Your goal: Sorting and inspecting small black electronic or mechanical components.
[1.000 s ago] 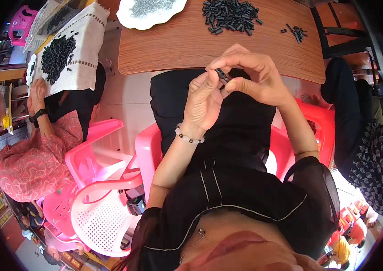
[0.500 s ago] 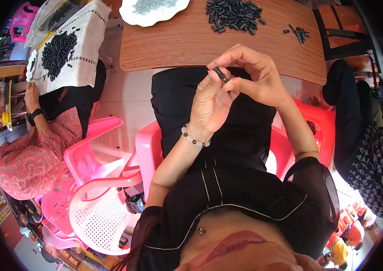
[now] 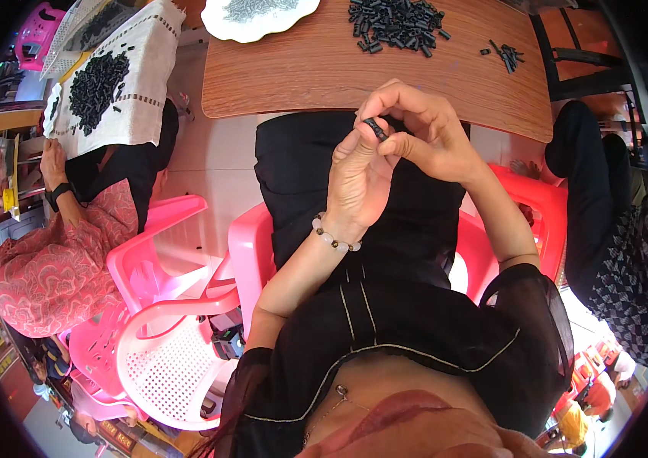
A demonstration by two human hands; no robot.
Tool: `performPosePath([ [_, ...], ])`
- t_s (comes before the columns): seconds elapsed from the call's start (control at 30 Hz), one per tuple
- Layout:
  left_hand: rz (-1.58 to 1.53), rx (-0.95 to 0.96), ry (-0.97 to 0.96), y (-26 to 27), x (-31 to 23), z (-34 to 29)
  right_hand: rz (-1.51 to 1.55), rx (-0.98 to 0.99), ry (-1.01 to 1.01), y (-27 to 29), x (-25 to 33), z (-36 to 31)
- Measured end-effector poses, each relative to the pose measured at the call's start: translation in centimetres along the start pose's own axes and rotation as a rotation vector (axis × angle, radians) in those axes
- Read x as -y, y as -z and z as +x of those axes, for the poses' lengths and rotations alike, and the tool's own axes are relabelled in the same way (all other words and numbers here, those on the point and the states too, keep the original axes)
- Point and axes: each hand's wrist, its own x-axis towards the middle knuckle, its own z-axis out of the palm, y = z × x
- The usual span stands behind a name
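Observation:
Between the fingertips of both hands is a small black cylindrical part (image 3: pixel 375 129), held at a slant above my lap. My left hand (image 3: pixel 356 172), with a beaded bracelet at the wrist, pinches it from the left. From the right, the thumb and fingers of my right hand (image 3: pixel 431 130) close on the same piece. On the table beyond lies a heap of similar black parts (image 3: pixel 399 27). A smaller group of black pieces (image 3: pixel 509 56) lies to its right. Which details the fingers cover, I cannot tell.
The brown wooden table (image 3: pixel 286 80) carries a white scalloped plate (image 3: pixel 221 29) of small pale pieces. At left, a co-worker in a patterned red top (image 3: pixel 56 267) sits by a cloth (image 3: pixel 144 84) with another black heap (image 3: pixel 98 91). Pink chairs (image 3: pixel 251 252) stand beside me.
Both hands have shifted slightly, the left one a little to the right. The black part has turned slightly and sits a little lower between the fingertips.

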Motion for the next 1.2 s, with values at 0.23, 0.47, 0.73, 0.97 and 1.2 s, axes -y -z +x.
performPosePath([
  [0.23, 0.017, 0.017, -0.002, -0.1, -0.3, -0.2, 0.026, -0.041, -0.008, -0.5, -0.2, -0.2],
  [0.47, 0.001, 0.048, -0.003, -0.2, -0.7, 0.0, 0.021, -0.096, 0.045, -0.8, -0.9, 0.0],
  [0.73, -0.062, 0.053, -0.030, -0.9, -0.7, 0.0, -0.091, -0.160, 0.120, 0.0, -0.3, 0.4],
  [0.97, -0.058, 0.040, -0.039, -0.7, -0.8, 0.0, -0.214, -0.179, 0.185, 0.7, -0.9, 0.4],
  [1.2, -0.060, 0.042, -0.024, -0.6, -0.6, 0.1, -0.139, -0.166, 0.135, 0.3, -0.5, 0.5],
])
